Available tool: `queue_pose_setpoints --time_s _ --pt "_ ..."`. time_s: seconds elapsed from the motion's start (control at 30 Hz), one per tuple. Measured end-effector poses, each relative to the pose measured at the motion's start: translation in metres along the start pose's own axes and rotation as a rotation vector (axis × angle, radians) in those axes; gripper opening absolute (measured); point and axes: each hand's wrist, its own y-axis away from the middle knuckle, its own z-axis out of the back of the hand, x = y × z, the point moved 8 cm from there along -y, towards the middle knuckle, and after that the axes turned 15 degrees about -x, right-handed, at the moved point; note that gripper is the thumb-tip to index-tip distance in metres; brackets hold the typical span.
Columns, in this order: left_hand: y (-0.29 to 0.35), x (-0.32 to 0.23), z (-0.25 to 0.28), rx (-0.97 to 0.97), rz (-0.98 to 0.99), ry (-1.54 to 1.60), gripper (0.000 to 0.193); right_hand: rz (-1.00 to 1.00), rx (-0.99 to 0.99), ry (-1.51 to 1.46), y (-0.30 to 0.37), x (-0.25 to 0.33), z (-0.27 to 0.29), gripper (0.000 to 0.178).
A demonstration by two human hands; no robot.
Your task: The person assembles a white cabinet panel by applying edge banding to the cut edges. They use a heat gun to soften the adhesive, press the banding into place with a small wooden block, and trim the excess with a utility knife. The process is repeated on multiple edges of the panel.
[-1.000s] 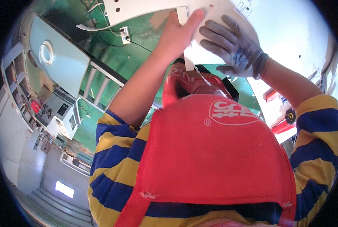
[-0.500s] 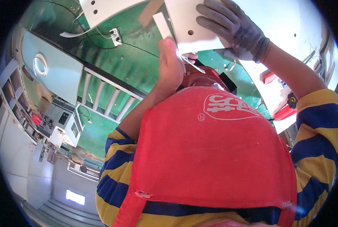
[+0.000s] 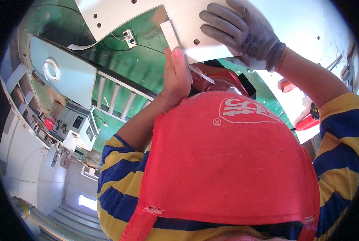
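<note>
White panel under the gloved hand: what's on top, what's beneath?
On top: the gloved right hand lies on the white panel; whatever the hand covers is hidden. Beneath: green floor shows past its edge, but what lies directly under the panel can't be seen.

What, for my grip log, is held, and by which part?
The left hand holds a white strip by its lower part; right hand lies on a white board, grip unclear.

A red apron (image 3: 231, 168) covers a striped shirt (image 3: 121, 180).

white panel (image 3: 300, 28): smooth, glossy | glove (image 3: 251, 38): matt fabric | apron (image 3: 235, 160): matt cloth | floor (image 3: 147, 70): glossy
</note>
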Motion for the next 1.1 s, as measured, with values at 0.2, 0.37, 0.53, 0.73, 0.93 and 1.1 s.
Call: queue_pose_setpoints --time_s 0.2,0.37,0.53,0.73,0.93,1.1 --pt "0.004 -0.001 -0.001 0.016 0.099 0.024 0.057 -0.010 0.007 -0.013 0.000 0.000 0.002 0.040" --pt "0.002 0.003 -0.004 0.125 0.166 0.059 0.053 -0.034 0.038 -0.030 0.006 -0.001 -0.004 0.047" --pt "0.007 -0.011 -0.009 -0.051 0.057 0.212 0.058 -0.036 0.123 -0.049 0.012 0.002 -0.005 0.059" --pt "-0.001 0.010 0.069 -0.193 0.234 0.446 0.050 -0.036 0.189 -0.054 0.013 0.004 -0.007 0.075" --pt "-0.021 -0.025 0.077 -0.099 0.097 0.222 0.042 -0.011 0.173 -0.037 0.013 0.006 -0.007 0.078" --pt "-0.055 -0.008 0.029 -0.103 0.341 0.558 0.049 -0.001 0.149 -0.096 0.011 0.002 -0.002 0.078"
